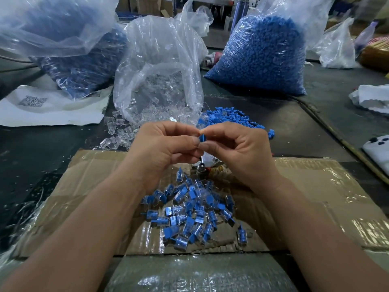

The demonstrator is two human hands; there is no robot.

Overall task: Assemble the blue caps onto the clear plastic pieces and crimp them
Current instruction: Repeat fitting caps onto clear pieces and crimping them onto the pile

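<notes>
Cardboard [94, 186] is laid along the worktop's [31, 154] near edge, with assembled pieces [189, 213] heaped on it. Above the heap, a blue cap [202, 137] is pinched between the curled fingers [188, 142] of the left hand [162, 148] and the right hand [237, 152].

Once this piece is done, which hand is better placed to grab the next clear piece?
Probably left. The left hand is nearer the loose clear pieces; the right hand sits by the loose blue caps instead.

Blue cap [202, 137] mostly hidden btwn fingertips of left hand [162, 148] & right hand [237, 148]; phone [379, 151] cut off at rt edge.
</notes>
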